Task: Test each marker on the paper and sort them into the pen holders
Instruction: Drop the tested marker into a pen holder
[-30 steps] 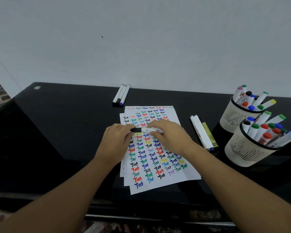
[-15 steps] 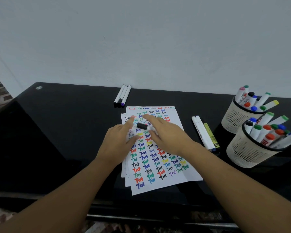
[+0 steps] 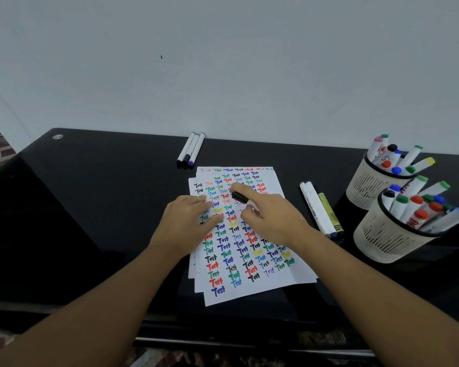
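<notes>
The right hand (image 3: 273, 221) pinches a slim black-capped white marker (image 3: 240, 197) over the word-covered white paper (image 3: 249, 274). The left hand (image 3: 186, 223) rests there, fingers apparently relaxed. Light, stiff, smooth; best gripped mid-barrel.

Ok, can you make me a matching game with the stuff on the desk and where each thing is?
Things:
1. black marker
2. three slim pens
3. left hand
4. yellow highlighter

Places:
A. by the wall, behind the paper
B. pressing flat on the paper
C. in the right hand
D. right of the paper, near the pen holders

Pairs: 1-C, 2-A, 3-B, 4-D
</notes>
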